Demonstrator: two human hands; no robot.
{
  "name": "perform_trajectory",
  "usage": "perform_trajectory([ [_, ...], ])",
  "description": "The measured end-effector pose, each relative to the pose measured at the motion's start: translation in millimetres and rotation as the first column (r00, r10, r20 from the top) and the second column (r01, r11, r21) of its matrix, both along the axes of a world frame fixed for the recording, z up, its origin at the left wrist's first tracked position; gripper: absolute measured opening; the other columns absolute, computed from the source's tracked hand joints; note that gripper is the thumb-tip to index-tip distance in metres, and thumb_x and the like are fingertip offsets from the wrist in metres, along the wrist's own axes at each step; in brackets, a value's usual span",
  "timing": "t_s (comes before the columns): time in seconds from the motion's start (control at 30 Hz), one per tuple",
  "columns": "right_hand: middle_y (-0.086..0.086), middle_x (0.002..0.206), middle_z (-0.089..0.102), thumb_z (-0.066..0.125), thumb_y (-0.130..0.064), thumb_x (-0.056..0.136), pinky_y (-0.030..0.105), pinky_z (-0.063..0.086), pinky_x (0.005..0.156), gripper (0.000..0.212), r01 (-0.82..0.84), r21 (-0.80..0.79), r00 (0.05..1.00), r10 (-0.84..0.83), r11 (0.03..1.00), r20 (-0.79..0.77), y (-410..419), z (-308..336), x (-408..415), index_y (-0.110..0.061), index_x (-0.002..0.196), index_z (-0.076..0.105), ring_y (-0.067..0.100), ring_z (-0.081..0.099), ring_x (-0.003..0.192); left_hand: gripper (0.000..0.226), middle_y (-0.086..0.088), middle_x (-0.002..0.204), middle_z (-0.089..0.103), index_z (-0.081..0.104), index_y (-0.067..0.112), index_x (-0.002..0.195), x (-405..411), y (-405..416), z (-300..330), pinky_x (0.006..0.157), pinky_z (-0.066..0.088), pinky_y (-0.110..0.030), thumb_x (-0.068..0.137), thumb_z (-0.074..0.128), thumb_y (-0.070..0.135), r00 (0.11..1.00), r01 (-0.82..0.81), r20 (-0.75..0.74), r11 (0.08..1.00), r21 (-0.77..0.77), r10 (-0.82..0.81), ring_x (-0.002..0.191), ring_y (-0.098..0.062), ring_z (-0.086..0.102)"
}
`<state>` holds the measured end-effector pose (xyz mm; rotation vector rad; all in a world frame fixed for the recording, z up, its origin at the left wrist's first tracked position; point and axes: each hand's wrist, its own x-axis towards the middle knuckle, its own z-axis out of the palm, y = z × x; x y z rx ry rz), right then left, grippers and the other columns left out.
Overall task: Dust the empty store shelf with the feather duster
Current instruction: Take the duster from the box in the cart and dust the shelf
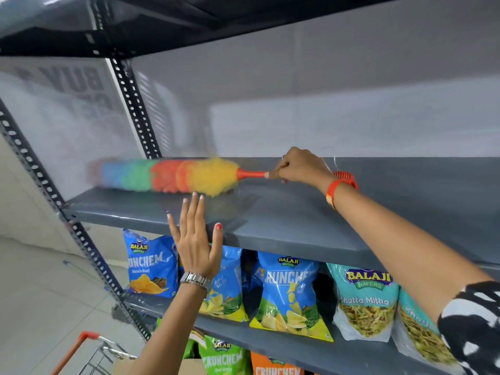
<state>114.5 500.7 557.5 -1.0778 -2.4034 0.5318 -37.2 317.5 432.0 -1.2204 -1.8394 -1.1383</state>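
Observation:
A rainbow feather duster (167,175) lies across the left part of the bare grey shelf (297,220), its blue, green, red and yellow head blurred with motion. My right hand (300,166) is closed around its orange handle, reaching in over the shelf from the right. My left hand (196,239) is raised in front of the shelf's front edge, fingers spread and pointing up, holding nothing. It hovers just below the duster's yellow end.
A perforated black upright (135,106) stands behind the duster's head, another upright (54,190) at the front left. The shelf below holds several snack bags (289,293). A dark shelf (162,23) hangs overhead. An orange-handled cart (89,350) sits at the lower left.

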Motion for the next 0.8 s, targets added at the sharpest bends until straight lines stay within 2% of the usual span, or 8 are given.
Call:
perform_trajectory([
  [0.1, -0.003, 0.05, 0.061, 0.072, -0.051, 0.067, 0.022, 0.041, 0.051, 0.038, -0.063, -0.088, 0.993, 0.071, 0.994, 0.093, -4.5, -0.2, -6.4, -0.013, 0.06, 0.07, 0.017, 0.05, 0.046, 0.059, -0.008, 0.147, 0.035, 0.038, 0.005, 0.139, -7.6, 5.5, 0.8, 0.116, 0.002, -0.048, 0.089, 0.03, 0.037, 1.0, -0.014, -0.006, 1.0, -0.002, 0.014, 0.139, -0.022, 0.023],
  [0.3, -0.006, 0.03, 0.047, 0.068, -0.047, 0.071, 0.021, 0.039, 0.048, 0.037, 0.016, -0.121, 0.988, 0.003, 0.993, 0.152, 6.3, -10.6, -19.8, -0.017, 0.052, 0.061, 0.015, 0.047, 0.041, 0.053, -0.008, 0.131, 0.055, 0.056, 0.004, 0.125, -5.4, 15.9, -2.0, 0.114, 0.013, -0.048, 0.086, 0.032, 0.031, 1.0, -0.003, 0.025, 0.995, 0.096, 0.0, 0.128, -0.023, 0.043],
  [0.33, -0.006, 0.035, 0.052, 0.068, -0.047, 0.071, 0.022, 0.041, 0.051, 0.034, 0.038, -0.103, 0.988, -0.022, 0.994, 0.153, 9.1, -9.7, -23.4, -0.016, 0.059, 0.063, 0.017, 0.052, 0.046, 0.052, -0.009, 0.129, 0.057, 0.057, 0.004, 0.123, -5.6, 16.8, -2.1, 0.114, 0.014, -0.047, 0.086, 0.032, 0.031, 1.0, -0.003, 0.029, 0.994, 0.112, 0.0, 0.126, -0.023, 0.044],
  [0.4, 0.002, 0.068, 0.063, 0.068, -0.048, 0.071, 0.027, 0.043, 0.063, 0.036, 0.109, -0.03, 0.984, -0.104, 0.994, 0.144, 14.1, -10.4, -30.4, -0.015, 0.083, 0.066, 0.026, 0.062, 0.071, 0.053, -0.009, 0.128, 0.057, 0.058, 0.003, 0.122, -6.9, 17.4, -2.9, 0.114, 0.015, -0.045, 0.084, 0.033, 0.031, 0.999, 0.001, 0.034, 0.992, 0.129, -0.005, 0.125, -0.024, 0.046],
  [0.47, 0.01, 0.096, 0.066, 0.063, -0.046, 0.078, 0.031, 0.042, 0.072, 0.041, 0.191, 0.179, 0.97, -0.214, 0.965, 0.118, 15.7, -13.0, -36.6, -0.013, 0.102, 0.063, 0.032, 0.063, 0.094, 0.054, -0.009, 0.129, 0.056, 0.058, 0.004, 0.122, -8.5, 17.7, -2.7, 0.114, 0.016, -0.044, 0.083, 0.034, 0.032, 0.999, 0.006, 0.043, 0.991, 0.133, -0.012, 0.125, -0.024, 0.046],
  [0.57, 0.015, 0.106, 0.067, 0.054, -0.039, 0.088, 0.033, 0.043, 0.077, 0.036, 0.219, 0.397, 0.967, -0.252, 0.892, 0.034, 12.7, -11.3, -41.0, -0.008, 0.105, 0.063, 0.035, 0.062, 0.099, 0.053, -0.008, 0.131, 0.055, 0.057, 0.005, 0.124, -10.4, 16.6, -1.2, 0.114, 0.017, -0.044, 0.083, 0.036, 0.032, 0.999, 0.008, 0.038, 0.994, 0.11, -0.012, 0.126, -0.023, 0.045],
  [0.7, 0.006, 0.091, 0.071, 0.064, -0.047, 0.076, 0.028, 0.043, 0.068, 0.037, 0.247, 0.176, 0.969, -0.245, 0.953, -0.03, 22.4, -6.8, -26.1, -0.015, 0.092, 0.071, 0.028, 0.065, 0.087, 0.053, -0.009, 0.134, 0.052, 0.055, 0.006, 0.126, -11.6, 12.0, -0.5, 0.114, 0.015, -0.044, 0.084, 0.035, 0.031, 0.999, 0.003, 0.038, 0.999, 0.047, -0.005, 0.128, -0.024, 0.043],
  [0.8, -0.002, 0.07, 0.066, 0.072, -0.054, 0.064, 0.024, 0.04, 0.057, 0.035, 0.167, -0.01, 0.984, -0.167, 0.986, -0.054, 25.2, -6.0, -2.0, -0.019, 0.068, 0.066, 0.021, 0.063, 0.073, 0.055, -0.009, 0.142, 0.043, 0.047, 0.008, 0.134, -9.5, 6.8, -0.3, 0.115, 0.007, -0.045, 0.088, 0.031, 0.033, 0.998, -0.057, -0.025, 0.997, -0.06, 0.055, 0.135, -0.023, 0.032],
])
